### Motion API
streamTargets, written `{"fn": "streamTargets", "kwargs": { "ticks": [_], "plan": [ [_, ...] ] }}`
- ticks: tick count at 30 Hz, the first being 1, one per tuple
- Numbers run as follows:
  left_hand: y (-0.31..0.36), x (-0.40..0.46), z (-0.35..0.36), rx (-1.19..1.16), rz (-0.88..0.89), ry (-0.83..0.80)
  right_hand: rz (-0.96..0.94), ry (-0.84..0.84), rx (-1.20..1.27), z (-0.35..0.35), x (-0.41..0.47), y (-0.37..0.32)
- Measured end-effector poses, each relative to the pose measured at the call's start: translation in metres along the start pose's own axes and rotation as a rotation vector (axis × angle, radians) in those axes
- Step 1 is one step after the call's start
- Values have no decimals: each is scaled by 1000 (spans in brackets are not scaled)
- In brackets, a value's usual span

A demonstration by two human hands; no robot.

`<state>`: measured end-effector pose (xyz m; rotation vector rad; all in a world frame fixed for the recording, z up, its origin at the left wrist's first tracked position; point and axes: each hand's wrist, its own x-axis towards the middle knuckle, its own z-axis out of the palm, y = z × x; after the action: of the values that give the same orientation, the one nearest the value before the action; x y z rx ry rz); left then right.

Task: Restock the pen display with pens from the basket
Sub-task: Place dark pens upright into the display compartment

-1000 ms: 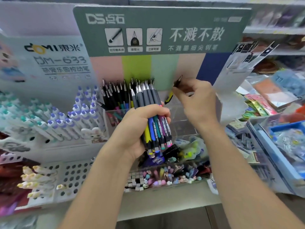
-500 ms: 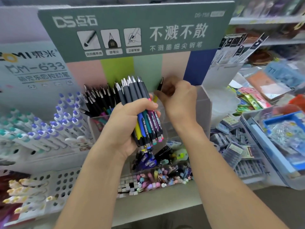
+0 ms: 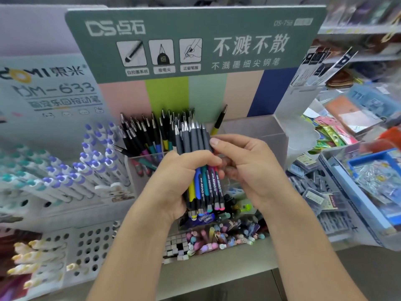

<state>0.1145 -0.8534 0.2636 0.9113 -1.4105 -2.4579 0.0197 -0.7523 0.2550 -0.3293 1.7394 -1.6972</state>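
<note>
Holding the pen bundle [image 3: 200,170] upright in my left hand [image 3: 173,183], fist wrapped round the middle, right in front of the clear display box [image 3: 249,135]. My right hand [image 3: 245,170] has come back from the box and now pinches the bundle's rightmost pen. One yellow pen [image 3: 219,121] now stands alone in the box's right compartment.
</note>
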Motion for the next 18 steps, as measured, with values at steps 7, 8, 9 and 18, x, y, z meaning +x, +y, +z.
{"fn": "streamTargets", "kwargs": {
  "ticks": [7,8,9,18],
  "plan": [
    [3,-2,-4,-28,-64,-21,22,19,-22,7,4,-6],
    [2,-2,-4,-41,-79,-20,15,35,-33,9,4,-8],
    [2,-2,-4,-53,-97,-25,8,47,-47,11,4,-9],
    [5,-7,-6,-192,-116,-44,75,-5,392,5,3,-23]
  ]
}}
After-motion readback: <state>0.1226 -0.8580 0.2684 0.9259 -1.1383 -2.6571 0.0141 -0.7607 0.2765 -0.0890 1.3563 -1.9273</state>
